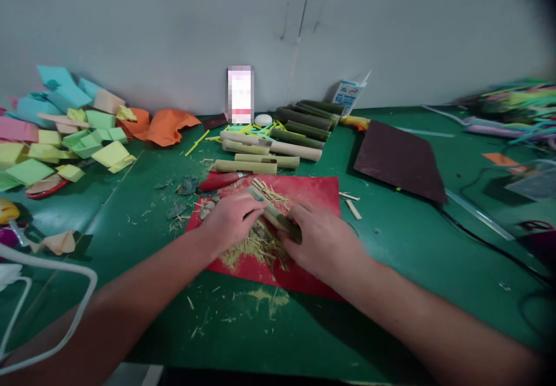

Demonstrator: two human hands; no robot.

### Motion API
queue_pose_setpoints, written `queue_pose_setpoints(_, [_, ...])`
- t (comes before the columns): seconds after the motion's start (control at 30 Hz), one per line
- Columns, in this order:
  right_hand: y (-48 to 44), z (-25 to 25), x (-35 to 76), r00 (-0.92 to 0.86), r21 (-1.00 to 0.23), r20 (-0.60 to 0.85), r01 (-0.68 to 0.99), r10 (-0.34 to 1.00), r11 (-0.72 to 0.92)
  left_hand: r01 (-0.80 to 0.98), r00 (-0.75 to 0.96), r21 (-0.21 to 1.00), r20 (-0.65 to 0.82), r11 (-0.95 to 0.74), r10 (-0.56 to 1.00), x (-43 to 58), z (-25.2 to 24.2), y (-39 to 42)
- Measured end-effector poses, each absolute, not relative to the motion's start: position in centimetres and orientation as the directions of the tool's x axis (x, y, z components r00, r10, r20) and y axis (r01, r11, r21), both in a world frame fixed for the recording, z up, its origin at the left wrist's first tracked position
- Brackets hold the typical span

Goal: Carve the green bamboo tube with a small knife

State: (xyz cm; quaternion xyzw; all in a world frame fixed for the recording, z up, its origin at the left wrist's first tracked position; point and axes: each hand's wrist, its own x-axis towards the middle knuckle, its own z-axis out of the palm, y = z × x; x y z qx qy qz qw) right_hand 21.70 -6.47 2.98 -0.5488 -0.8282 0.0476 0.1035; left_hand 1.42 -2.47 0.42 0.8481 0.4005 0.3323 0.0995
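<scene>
My right hand is wrapped round the near end of a short bamboo tube, held slanting over a red sheet. At the tube's far end, the fingers of my left hand are closed in a pinch. Something small and dark shows at those fingertips, too small to name. Under both hands, the sheet carries bamboo shavings, pale dust and a bundle of thin slivers. A red-handled tool lies just beyond my left hand, its working end not clearly visible.
Cut bamboo tubes lie behind the sheet, near a propped phone. Folded coloured papers crowd the left. A dark brown board and a black cable are at right; a white cable loops at lower left.
</scene>
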Motion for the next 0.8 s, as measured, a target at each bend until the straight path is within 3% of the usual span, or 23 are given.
queue_pose_setpoints(0.13, [-6.38,2.89,21.65,-0.365,-0.222,0.130,0.895,0.922,0.386,0.651,0.381,0.424,0.535,-0.630,0.754,1.61,0.42,-2.51])
queue_pose_setpoints(0.4, [-6.43,2.77,21.48,-0.358,-0.254,0.151,0.887,0.921,0.386,0.661,0.374,0.439,0.511,-0.609,0.774,1.53,0.37,-2.58])
queue_pose_setpoints(0.53, [-6.45,2.71,21.44,-0.373,-0.258,0.150,0.879,0.916,0.400,0.618,0.452,0.458,0.458,-0.639,0.766,1.86,0.49,-2.91])
queue_pose_setpoints(0.7, [-6.53,2.62,21.40,-0.360,-0.252,0.149,0.887,0.921,0.388,0.674,0.364,0.460,0.474,-0.578,0.802,1.75,0.64,-2.73])
queue_pose_setpoints(0.8, [-6.58,2.69,21.38,-0.369,-0.256,0.149,0.882,0.917,0.396,0.631,0.434,0.471,0.444,-0.616,0.784,1.72,0.63,-2.76])
